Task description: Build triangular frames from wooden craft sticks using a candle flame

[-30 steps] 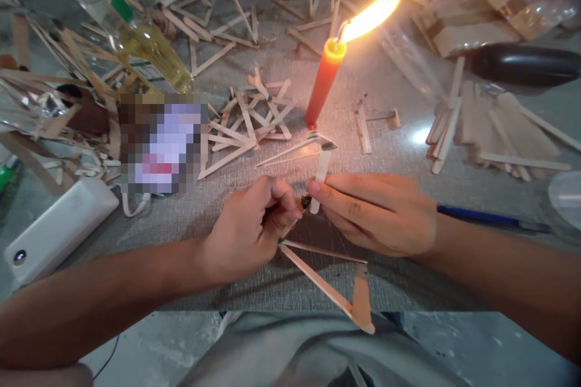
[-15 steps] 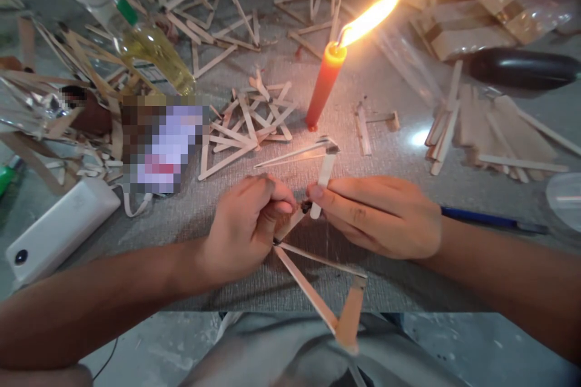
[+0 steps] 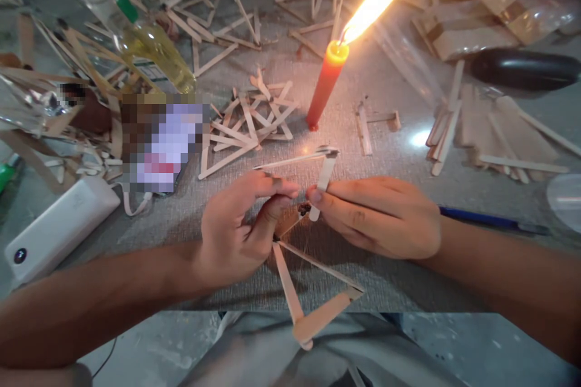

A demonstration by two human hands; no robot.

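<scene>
Near the worktop's front edge (image 3: 436, 303), my right hand (image 3: 384, 217) pinches a flat pale wooden stick (image 3: 324, 176); my left hand (image 3: 238, 227) curls, fingertips parted.

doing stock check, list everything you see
candle: one, orange, upper centre
bottle: one, yellowish, upper left
screen: one, pixelated, left
power bank: one, white, left
cable: one, white, left
joined sticks: many, pale, left, centre
loose sticks: many, pale, right
packs: at least two, tan, upper right
rounded object: one, black, right
pen: one, blue, right
triangular frame: one, pale, lower centre
held stick: one, pale, centre
table: one, grey, beneath
left hand: one, centre
right hand: one, centre
</scene>
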